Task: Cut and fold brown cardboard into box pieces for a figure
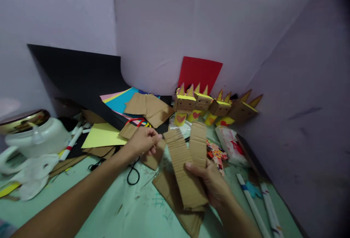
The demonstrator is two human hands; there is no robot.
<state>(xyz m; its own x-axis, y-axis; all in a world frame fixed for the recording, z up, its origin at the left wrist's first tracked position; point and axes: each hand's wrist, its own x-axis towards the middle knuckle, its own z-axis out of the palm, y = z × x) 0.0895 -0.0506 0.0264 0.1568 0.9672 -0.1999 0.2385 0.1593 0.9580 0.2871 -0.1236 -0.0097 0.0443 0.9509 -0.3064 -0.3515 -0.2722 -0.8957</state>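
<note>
Gripping cardboard strips (184,172) with your right hand (214,185) | left hand (144,141) half-curled, hold unclear | likely light, stiff, creasable; pinch long edges

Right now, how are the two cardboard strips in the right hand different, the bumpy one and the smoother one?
The bumpy strip has strong ridges across it, while the smoother strip looks flatter. The bumpy strip tilts, its top leaning left; the smoother strip points nearly straight up the picture. More of the bumpy strip shows, while the smoother strip is partly covered. Both are brown and held in the right hand.
</note>
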